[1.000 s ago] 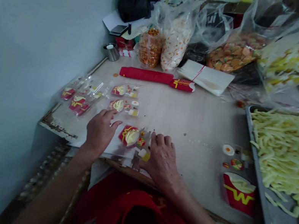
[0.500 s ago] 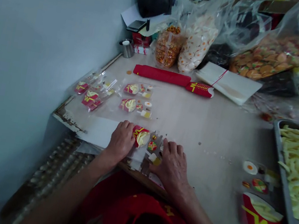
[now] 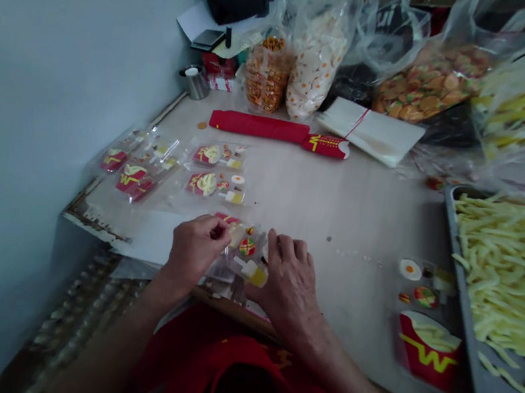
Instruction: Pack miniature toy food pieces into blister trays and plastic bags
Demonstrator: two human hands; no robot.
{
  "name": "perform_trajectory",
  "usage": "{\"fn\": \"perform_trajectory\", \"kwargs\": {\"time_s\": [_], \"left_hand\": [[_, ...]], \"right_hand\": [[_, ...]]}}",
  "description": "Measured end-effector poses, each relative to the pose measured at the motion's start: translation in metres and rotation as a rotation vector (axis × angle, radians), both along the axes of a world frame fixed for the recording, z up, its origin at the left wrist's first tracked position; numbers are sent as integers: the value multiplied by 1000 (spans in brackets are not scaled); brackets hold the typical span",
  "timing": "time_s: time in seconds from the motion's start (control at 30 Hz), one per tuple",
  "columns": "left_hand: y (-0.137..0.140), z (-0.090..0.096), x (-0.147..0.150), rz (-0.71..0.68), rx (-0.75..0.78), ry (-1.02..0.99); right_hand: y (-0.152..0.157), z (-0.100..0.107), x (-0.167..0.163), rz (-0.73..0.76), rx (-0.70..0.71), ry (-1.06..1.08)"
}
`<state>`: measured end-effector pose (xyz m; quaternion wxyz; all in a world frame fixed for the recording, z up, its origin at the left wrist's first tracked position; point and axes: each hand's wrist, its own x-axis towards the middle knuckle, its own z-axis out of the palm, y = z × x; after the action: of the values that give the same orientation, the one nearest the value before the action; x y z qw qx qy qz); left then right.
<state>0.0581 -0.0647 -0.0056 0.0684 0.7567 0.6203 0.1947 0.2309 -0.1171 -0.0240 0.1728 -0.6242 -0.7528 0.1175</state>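
Observation:
Near the front edge of the table lies a clear packet [image 3: 247,255] holding a miniature red fries box, a small burger, a round pizza-like piece and a yellow-and-white popsicle shape. My left hand [image 3: 195,249] is closed in a pinch at the packet's left end and covers much of the red box. At the other end, my right hand [image 3: 290,283] grips the packet's edge, thumb toward me and fingers on the far side. Beyond my left hand are two similar filled packets [image 3: 202,182], with more overlapping packets [image 3: 134,177] further left.
A metal tray [image 3: 464,306] of fry-shaped pieces stands at the right, beside another filled packet [image 3: 429,348]. Flat red boxes [image 3: 259,126] and a banded stack of clear bags [image 3: 372,134] lie farther back. Bulging bags of small pieces [image 3: 316,64] line the back.
My left hand has turned into a raised pinch and covers more of the red fries box. My right hand keeps to the packet's right end. The whole view has shifted toward the right.

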Motion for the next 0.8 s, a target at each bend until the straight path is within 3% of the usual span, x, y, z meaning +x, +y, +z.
{"fn": "perform_trajectory", "kwargs": {"time_s": [0.17,0.27,0.43,0.5,0.63,0.8], "left_hand": [[-8,8,14,-130,-2,-219],[-7,6,16,-23,-14,-301],[7,-8,6,-11,-135,-388],[9,-13,5,-9,-146,-413],[-3,-12,16,-34,-25,-377],[-26,3,32,-163,193,-344]], "right_hand": [[15,-1,1,56,18,121],[22,-8,9,32,-61,457],[22,-25,22,-90,-631,1327],[23,-31,19,-152,-734,1517],[28,-37,0,-278,-694,1560],[44,-26,-21,-133,-698,1636]]}}
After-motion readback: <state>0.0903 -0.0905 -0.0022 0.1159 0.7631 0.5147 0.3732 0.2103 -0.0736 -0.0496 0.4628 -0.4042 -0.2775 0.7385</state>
